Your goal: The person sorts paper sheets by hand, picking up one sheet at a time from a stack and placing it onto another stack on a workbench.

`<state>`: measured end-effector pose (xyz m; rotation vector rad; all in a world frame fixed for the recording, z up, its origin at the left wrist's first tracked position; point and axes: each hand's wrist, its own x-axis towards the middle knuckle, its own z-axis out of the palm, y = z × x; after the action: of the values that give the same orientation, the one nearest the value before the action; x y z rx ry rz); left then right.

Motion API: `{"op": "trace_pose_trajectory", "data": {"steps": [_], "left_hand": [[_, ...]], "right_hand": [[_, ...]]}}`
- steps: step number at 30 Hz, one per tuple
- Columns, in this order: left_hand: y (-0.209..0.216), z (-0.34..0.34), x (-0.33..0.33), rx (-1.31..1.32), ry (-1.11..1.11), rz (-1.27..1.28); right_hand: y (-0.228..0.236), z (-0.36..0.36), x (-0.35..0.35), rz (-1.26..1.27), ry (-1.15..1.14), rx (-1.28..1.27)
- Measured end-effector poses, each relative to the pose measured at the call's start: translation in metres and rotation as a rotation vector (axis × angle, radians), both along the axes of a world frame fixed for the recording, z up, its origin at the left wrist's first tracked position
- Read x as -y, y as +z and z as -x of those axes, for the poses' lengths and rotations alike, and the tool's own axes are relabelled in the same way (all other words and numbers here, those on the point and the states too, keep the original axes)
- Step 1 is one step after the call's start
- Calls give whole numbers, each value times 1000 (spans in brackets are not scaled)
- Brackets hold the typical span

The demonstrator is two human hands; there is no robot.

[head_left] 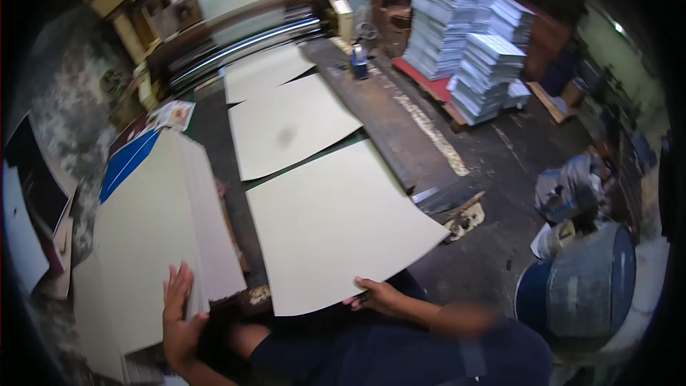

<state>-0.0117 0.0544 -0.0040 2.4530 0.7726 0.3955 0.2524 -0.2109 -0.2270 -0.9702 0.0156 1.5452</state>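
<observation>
My right hand (380,297) pinches the near edge of a large cream paper sheet (339,225), thumb on top and fingers below. The sheet lies flat on the long feed table, and its right corner reaches past the table edge. Resting against the near right edge of a tall stack of cream sheets (146,236), my left hand (179,314) has its fingers stretched out. Beyond the pinched sheet lie a second sheet (293,125) and a third sheet (268,71) in a row, leading to the rollers (243,46) of a machine.
Tall piles of pale bluish paper (457,28) stand on a red-topped pallet (429,86) at the back right. A grey-blue drum (582,286) is at the near right, with a bundle (572,189) behind it. A small blue container (359,64) sits by the table's far right side.
</observation>
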Motion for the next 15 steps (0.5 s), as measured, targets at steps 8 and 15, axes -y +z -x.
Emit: {"op": "trace_pose_trajectory", "data": {"steps": [8,15], "left_hand": [[-12,4,10,371,65,224],[-21,9,6,440,261,422]], "right_hand": [[-22,-2,-41,-45,-175,123],[-20,7,-35,-56,-407,178]]}}
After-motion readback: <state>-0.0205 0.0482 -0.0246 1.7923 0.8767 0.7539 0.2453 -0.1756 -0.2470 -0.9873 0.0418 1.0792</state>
